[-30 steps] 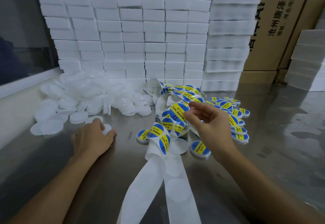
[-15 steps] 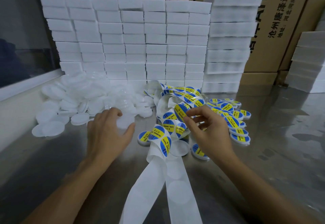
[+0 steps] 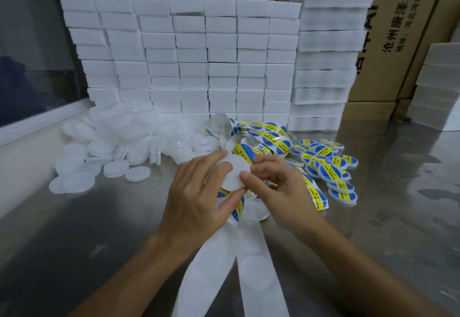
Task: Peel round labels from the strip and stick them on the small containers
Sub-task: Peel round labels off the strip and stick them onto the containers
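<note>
While both hands [image 3: 199, 192] grip one container [image 3: 234, 172], labels perhaps beneath

A single wide-angle view looks from the person's head, forward and down onto the shiny steel bench [image 3: 373, 229], close over both forearms. It faces the bench's far edge, where stacked white foam blocks [image 3: 199, 55] and brown cardboard cartons [image 3: 398, 30] close off the view. Straight lines bow near the frame edges.
</note>
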Motion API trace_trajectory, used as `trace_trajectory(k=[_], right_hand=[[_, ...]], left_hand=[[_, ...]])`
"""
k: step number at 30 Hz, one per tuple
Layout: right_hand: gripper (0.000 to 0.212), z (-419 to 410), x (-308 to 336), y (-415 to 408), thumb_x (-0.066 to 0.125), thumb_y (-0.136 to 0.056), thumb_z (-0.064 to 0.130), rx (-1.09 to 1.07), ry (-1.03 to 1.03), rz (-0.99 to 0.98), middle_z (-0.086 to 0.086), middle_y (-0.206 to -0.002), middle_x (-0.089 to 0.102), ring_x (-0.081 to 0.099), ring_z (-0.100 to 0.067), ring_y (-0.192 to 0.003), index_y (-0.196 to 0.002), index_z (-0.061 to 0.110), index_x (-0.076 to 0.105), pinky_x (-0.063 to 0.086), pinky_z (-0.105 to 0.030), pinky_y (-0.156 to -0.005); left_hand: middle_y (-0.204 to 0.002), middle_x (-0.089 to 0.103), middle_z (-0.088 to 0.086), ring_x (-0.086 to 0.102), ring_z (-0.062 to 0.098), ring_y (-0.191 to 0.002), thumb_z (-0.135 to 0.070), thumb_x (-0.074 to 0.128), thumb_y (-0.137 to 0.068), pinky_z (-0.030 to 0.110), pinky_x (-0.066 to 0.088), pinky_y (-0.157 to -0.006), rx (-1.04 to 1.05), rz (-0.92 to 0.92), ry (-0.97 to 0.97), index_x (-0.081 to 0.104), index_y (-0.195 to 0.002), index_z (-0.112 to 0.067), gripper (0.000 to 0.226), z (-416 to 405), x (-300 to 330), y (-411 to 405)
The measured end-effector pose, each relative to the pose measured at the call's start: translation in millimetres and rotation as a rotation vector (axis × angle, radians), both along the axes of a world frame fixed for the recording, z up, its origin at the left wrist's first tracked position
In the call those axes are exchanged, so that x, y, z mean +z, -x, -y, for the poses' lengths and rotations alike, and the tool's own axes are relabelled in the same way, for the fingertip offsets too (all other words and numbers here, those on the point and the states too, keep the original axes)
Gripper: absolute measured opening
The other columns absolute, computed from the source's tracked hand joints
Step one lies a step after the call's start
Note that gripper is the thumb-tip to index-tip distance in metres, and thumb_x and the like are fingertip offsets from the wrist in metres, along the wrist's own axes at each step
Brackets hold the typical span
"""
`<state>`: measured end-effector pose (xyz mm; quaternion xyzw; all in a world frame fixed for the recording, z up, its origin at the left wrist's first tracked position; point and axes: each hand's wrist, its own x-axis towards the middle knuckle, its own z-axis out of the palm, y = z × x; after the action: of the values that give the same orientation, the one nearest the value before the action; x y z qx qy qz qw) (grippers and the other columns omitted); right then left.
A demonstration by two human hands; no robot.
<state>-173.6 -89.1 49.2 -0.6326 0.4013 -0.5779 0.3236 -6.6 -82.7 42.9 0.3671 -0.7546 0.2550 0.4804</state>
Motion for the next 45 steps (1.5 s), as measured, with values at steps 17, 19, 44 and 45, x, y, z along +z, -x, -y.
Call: trace_trajectory(k=[17, 19, 44, 45], right_hand=[[0.013, 4, 3, 8, 0.073, -0.079, 0.021, -0.018, -0.034, 0.067, 0.0, -0.106, 0.062, 0.067, -0.002, -0.076, -0.084, 0.01, 0.074, 0.054, -0.022, -0.072], [0.018, 3, 4, 8, 0.073, -0.076, 0.027, -0.021, -0.034, 0.073, 0.0, -0.107, 0.063, 0.067, -0.003, -0.075, -0.086, 0.011, 0.075, 0.055, -0.021, -0.072], [0.007, 6, 7, 18, 0.07, -0.088, 0.011, -0.231, 0.167, -0.069, 0.006, -0.091, 0.068, 0.064, -0.006, -0.073, -0.084, 0.017, 0.072, 0.05, -0.02, -0.06], [0.008, 5, 8, 18, 0.07, -0.088, 0.01, -0.2, 0.152, -0.032, 0.006, -0.083, 0.07, 0.064, -0.009, -0.07, -0.085, 0.017, 0.072, 0.05, -0.021, -0.06]], left_hand=[[-0.098, 0.073, 0.02, 0.073, 0.03, -0.088, -0.003, 0.069, -0.066, 0.03, 0.059, -0.07, -0.904, -1.31, -1.17, 0.07, -0.097, -0.002, 0.03, 8, 3, 2], [-0.096, 0.074, 0.02, 0.073, 0.029, -0.087, -0.003, 0.069, -0.066, 0.029, 0.059, -0.068, -0.906, -1.331, -1.167, 0.073, -0.09, -0.004, 0.025, 9, 3, 2], [-0.092, 0.074, 0.018, 0.074, 0.032, -0.083, -0.005, 0.069, -0.066, 0.029, 0.06, -0.066, -0.799, -1.451, -1.132, 0.067, -0.099, 0.003, 0.035, 13, 3, -6], [-0.093, 0.074, 0.018, 0.074, 0.032, -0.084, -0.006, 0.07, -0.066, 0.029, 0.06, -0.066, -0.791, -1.451, -1.128, 0.067, -0.1, 0.003, 0.035, 13, 3, -6]])
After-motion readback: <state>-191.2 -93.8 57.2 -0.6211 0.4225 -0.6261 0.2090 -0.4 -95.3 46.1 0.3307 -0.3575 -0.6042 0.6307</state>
